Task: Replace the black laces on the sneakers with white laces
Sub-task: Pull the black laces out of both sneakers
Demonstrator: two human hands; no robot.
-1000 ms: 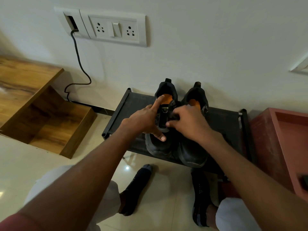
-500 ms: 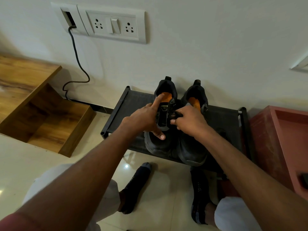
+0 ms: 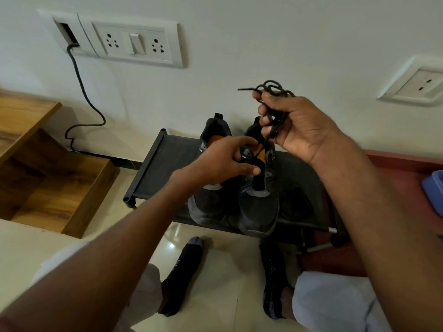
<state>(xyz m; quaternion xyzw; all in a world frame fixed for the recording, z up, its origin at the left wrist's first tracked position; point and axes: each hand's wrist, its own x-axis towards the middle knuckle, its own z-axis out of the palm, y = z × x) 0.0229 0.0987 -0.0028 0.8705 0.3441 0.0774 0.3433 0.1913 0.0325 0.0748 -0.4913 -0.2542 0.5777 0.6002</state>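
Two black sneakers sit side by side on a low dark rack (image 3: 153, 168) against the wall, toes toward the person, heels to the wall. Left sneaker (image 3: 206, 204) at approx 11 o'clock of frame centre, right sneaker (image 3: 260, 212) just beside it at 1 o'clock, sides touching or nearly so; orange insoles show in both openings. Right hand (image 3: 294, 127) is raised above the right sneaker, fingers curled round a bunched black lace (image 3: 272, 88); loops & one tipped end stick out over the knuckles at 12 o'clock of the hand, pointing left. One strand drops from the fist down to the right sneaker's tongue area, so that lace isn't fully free; can't tell which eyelet it runs through. Left hand (image 3: 221, 161) is lower, over the gap btw. the two shoes, thumb & fingers pinching the right sneaker's tongue near its label. No lacing visible across the right sneaker's front; the left sneaker's front is mostly hidden by the left hand, so can't tell there. On the wall at 10 o'clock, a white switch plate (image 3: 134, 44) w/ two sockets & a rocker; a dark cable (image 3: 82, 92) hangs from the slot beside it & snakes to the floor. Wooden steps (image 3: 48, 178) at 9 o'clock. A reddish tray (image 3: 405, 168) at 3 o'clock, touching the rack's right end. Person's feet in dark socks (image 3: 184, 271) on the pale tiled floor at 6 o'clock.
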